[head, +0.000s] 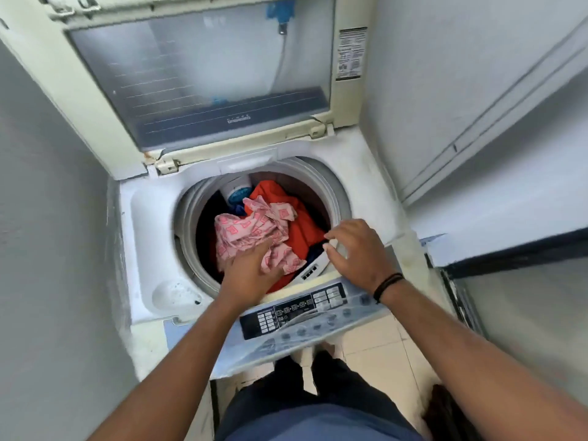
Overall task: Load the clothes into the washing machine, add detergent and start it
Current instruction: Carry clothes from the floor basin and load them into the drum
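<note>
Walls hem the washing machine [143, 218] in on both sides, grey at the left edge of the frame and white at the right, and its lid [197, 78] is stood open across the upper half of the picture. Just left of centre the drum [191, 224] is seen from above, already partly filled. The pink patterned cloth [251, 230] is heaped in the left and middle of the opening, with no clear long axis since it is crumpled; its bulk runs roughly from the upper right of the drum down toward the lower left. It is pressed from below in the frame by the left hand [251, 268], whose fingers are laid fairly straight on the fabric, not visibly curled round it, so the cloth is judged to be pushed down, not gripped. An orange garment [302, 230] is spread beneath and to the right of the pink one, and a dark blue piece shows at its lower edge. Further right, the right hand [353, 249] is held over the drum's near right rim, fingers loosely bent and nothing grasped. The left hand is plainly the nearer to the pink cloth. Below both hands the control panel [302, 313] is slanted across the lower centre. No detergent can be made out, so that step is judged not yet done.
</note>
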Tool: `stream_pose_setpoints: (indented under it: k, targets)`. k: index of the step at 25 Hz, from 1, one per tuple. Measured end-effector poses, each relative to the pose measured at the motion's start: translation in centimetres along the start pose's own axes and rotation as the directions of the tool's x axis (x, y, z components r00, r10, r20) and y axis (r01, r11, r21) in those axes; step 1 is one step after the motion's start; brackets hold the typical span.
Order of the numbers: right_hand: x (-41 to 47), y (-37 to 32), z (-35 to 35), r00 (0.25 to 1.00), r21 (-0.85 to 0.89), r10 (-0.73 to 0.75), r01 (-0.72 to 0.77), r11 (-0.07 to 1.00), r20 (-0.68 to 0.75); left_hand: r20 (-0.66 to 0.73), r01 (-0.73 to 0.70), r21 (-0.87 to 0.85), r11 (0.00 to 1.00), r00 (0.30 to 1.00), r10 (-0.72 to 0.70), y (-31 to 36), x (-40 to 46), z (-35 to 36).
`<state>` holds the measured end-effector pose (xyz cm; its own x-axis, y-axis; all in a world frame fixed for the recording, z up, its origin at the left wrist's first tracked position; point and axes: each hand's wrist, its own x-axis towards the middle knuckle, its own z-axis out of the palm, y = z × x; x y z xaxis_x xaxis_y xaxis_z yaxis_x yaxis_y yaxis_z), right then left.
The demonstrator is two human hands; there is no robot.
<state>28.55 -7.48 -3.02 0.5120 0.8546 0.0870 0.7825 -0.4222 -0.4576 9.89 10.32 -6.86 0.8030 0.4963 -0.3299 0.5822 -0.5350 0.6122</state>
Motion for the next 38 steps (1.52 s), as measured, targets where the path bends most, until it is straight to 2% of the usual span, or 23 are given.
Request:
stream_pose_setpoints:
  k: [2, 4, 8, 11, 13, 15, 17, 20, 22, 27, 31, 33, 34, 38]
  targets:
    - [-4.8, 0.7, -2.4, 0.980, 0.028, 0.053, -0.049, 0.998, -0.191, -0.165, -0.134, -0.099, 0.986, 0.979, 0.116, 2.3, -1.1, -0.4]
    - [-9.5, 1.4, -4.2, 0.933, 0.056, 0.176, -0.167, 0.984, -0.313, -0.282, -0.222, -0.142, 0.965, 0.943, 0.175, 4.6, -1.8, -0.8]
    - [-18.8, 4.0, -6.0, 0.778, 0.135, 0.386, -0.371, 0.919, -0.496, -0.281, -0.406, -0.124, 0.905, 0.889, 0.360, 10.5, -4.8, 1.5]
    - [-25.3, 5.6, -7.1, 0.652, 0.225, 0.515, -0.478, 0.849, -0.557, -0.133, -0.546, -0.098, 0.832, 0.835, 0.533, 15.8, -7.9, 6.3]
    - [-30.8, 6.7, -8.3, 0.544, 0.278, 0.588, -0.547, 0.790, -0.599, 0.053, -0.578, -0.087, 0.811, 0.811, 0.583, 19.7, -9.9, 10.8]
    - [-37.2, 7.5, -9.3, 0.442, 0.313, 0.653, -0.623, 0.717, -0.615, 0.228, -0.606, -0.062, 0.793, 0.765, 0.602, 23.4, -11.9, 15.3]
    - [-44.5, 8.0, -9.7, 0.359, 0.312, 0.708, -0.712, 0.629, -0.609, 0.345, -0.643, -0.026, 0.766, 0.713, 0.610, 26.9, -13.9, 19.6]
    - [-54.5, 8.5, -8.8, 0.184, 0.378, 0.795, -0.803, 0.460, -0.578, 0.440, -0.664, 0.005, 0.748, 0.673, 0.595, 30.6, -16.5, 24.6]
    - [-60.4, 8.1, -7.8, 0.044, 0.445, 0.839, -0.832, 0.332, -0.543, 0.514, -0.703, 0.027, 0.710, 0.619, 0.594, 32.5, -18.3, 27.9]
    - [-69.5, 6.2, -6.0, -0.226, 0.549, 0.800, -0.822, 0.150, -0.557, 0.685, -0.810, 0.040, 0.585, 0.448, 0.574, 36.1, -22.8, 34.6]
    - [-74.3, 5.8, -4.9, -0.482, 0.676, 0.710, -0.737, -0.012, -0.513, 0.786, -0.880, 0.029, 0.474, 0.313, 0.533, 38.8, -25.3, 39.1]
    - [-76.1, 5.6, -4.4, -0.551, 0.706, 0.679, -0.705, -0.067, -0.485, 0.819, -0.907, -0.004, 0.421, 0.239, 0.521, 40.5, -26.1, 41.6]
    - [-76.8, 5.6, -4.3, -0.560, 0.706, 0.676, -0.704, -0.082, -0.479, 0.831, -0.913, -0.021, 0.407, 0.210, 0.515, 41.2, -26.4, 43.1]
    - [-78.6, 6.3, -3.8, -0.540, 0.626, 0.715, -0.758, -0.182, -0.445, 0.889, -0.921, -0.047, 0.387, 0.138, 0.436, 44.1, -27.9, 48.9]
